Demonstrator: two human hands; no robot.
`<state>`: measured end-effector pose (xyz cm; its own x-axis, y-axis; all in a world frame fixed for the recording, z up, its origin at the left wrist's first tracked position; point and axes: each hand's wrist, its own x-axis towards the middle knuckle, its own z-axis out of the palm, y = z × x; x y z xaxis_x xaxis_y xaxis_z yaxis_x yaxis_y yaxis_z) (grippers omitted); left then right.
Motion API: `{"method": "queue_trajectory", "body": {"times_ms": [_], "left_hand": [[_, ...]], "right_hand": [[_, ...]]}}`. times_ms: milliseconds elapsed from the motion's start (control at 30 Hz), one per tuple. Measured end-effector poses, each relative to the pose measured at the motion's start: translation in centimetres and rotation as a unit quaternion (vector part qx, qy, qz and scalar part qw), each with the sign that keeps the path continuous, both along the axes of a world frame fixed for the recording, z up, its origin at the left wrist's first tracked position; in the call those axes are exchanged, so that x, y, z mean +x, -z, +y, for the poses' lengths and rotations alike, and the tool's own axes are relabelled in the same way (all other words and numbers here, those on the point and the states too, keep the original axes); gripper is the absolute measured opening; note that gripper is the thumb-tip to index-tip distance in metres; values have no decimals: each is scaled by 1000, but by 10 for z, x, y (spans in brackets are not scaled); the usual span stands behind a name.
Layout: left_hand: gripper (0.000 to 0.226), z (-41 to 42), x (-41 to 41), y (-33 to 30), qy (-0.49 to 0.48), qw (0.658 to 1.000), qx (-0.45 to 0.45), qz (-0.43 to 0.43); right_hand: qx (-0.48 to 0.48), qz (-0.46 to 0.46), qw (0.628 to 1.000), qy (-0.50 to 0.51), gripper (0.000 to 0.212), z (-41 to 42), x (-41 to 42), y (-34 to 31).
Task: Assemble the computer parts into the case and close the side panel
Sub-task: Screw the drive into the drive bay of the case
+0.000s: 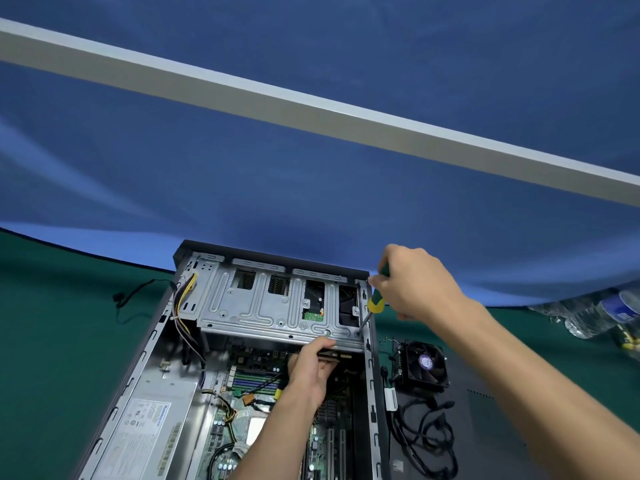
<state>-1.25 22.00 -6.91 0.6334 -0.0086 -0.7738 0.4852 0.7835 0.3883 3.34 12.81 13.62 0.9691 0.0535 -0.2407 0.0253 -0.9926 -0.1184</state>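
Nearest me, the power supply [149,431] lies low-left in the open computer case [372,375]; its label print is too small to read. My left hand [313,367] grips the front edge of the drive cage [263,306], fingers curled under it. Beyond, my right hand [412,284] wraps the green-and-yellow screwdriver [372,306], tip on the cage's right corner. The cooler fan [424,363] sits outside, right, on the dark side panel [491,427].
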Motion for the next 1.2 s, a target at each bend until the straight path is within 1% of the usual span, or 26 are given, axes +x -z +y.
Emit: {"method": "queue_trajectory", "body": {"times_ms": [67,133,167,233,300,333,367,400,467,533,567,600,667,700,733,767,833,867,933,1000,1067,1133,1200], "left_hand": [[50,0,-1,0,2,1000,5,2],[51,0,-1,1,3,1000,4,2],[52,-1,-1,1,3,1000,4,0],[55,-2,-2,1,0,1000,10,-1],[59,-5,-4,1,-4,1000,26,2],[64,-7,-5,1,-7,999,34,5],[69,-10,-6,1,-11,999,40,11],[71,-13,-7,0,-18,999,46,17],[67,-19,-6,-1,-27,997,68,28],[62,-22,-7,-1,-30,994,94,37],[64,-23,-7,-2,-29,993,106,36],[68,-23,-8,-2,-25,992,118,36],[78,-21,-8,-2,-17,990,138,35],[80,-20,-8,-1,-13,988,149,33],[80,-20,-8,0,-7,986,162,30],[79,-19,-8,1,3,984,176,26],[78,-19,-8,2,31,979,203,18],[79,-18,-8,3,47,975,215,18],[83,-17,-9,3,76,968,237,27],[82,-15,-9,4,92,958,266,55],[81,-13,-9,5,107,946,294,81],[80,-12,-8,4,122,941,304,89],[77,-12,-7,4,133,938,307,89]], "right_hand": [[-18,-24,1000,-3,18,1,2,1],[-32,-16,999,-9,19,-1,3,0],[-56,-7,998,-18,20,-2,2,-3],[-153,18,987,-55,19,-10,0,-10],[-262,80,957,-95,24,-19,-6,-11],[-286,111,946,-100,27,-25,-9,-9],[-287,130,944,-101,29,-33,-11,-4],[-270,131,949,-95,32,-41,-12,1],[-204,99,971,-69,36,-59,-13,12],[-134,75,987,-42,32,-77,-15,24],[-89,68,993,-21,31,-85,-15,33],[-33,65,997,1,34,-92,-15,43],[88,54,994,39,50,-100,-17,67],[145,48,987,55,53,-103,-20,80],[206,51,975,71,52,-106,-22,95],[272,62,956,97,46,-108,-25,112],[396,89,900,157,29,-109,-30,146],[433,92,878,180,23,-108,-32,164],[455,84,859,222,17,-106,-34,197],[465,90,837,274,13,-104,-35,223],[460,99,824,316,14,-100,-34,243],[425,101,836,331,19,-94,-32,257],[371,102,869,311,16,-86,-31,264]]}}
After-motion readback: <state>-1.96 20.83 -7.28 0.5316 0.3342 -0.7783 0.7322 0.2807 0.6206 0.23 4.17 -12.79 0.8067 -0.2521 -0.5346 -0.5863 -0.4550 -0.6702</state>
